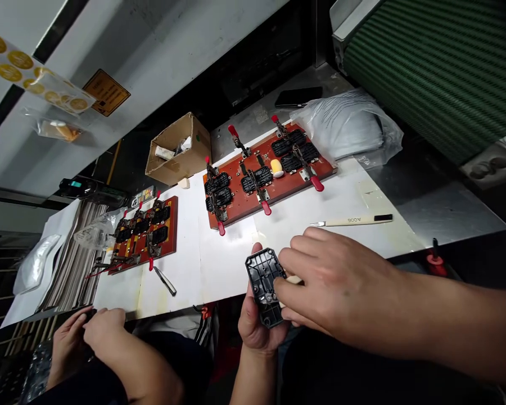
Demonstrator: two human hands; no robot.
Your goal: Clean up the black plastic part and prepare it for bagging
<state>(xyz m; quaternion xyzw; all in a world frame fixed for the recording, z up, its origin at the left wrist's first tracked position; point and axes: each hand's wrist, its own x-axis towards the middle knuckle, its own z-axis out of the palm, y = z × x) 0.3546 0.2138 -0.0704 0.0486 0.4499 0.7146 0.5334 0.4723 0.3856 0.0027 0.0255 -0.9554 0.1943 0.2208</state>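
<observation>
My left hand (255,323) holds a small black plastic part (265,284) from below, just off the near edge of the white table (227,259). Reaching in from the right, my right hand (329,281) presses its fingertips on that part and seems to pinch a small pale piece against it. Beyond my hands a red-brown fixture board (297,180) lies on the table, fitted with red-handled toggle clamps and several black parts. A small yellow piece (277,167) rests on that board.
A pale tool marked A006 (354,220) lies right of my hands. A second clamp board (145,232) and tweezers (165,280) lie to the left, where another person's hands (88,332) work. Behind stand a cardboard box (177,149), a plastic bag (348,126) and a phone (298,97).
</observation>
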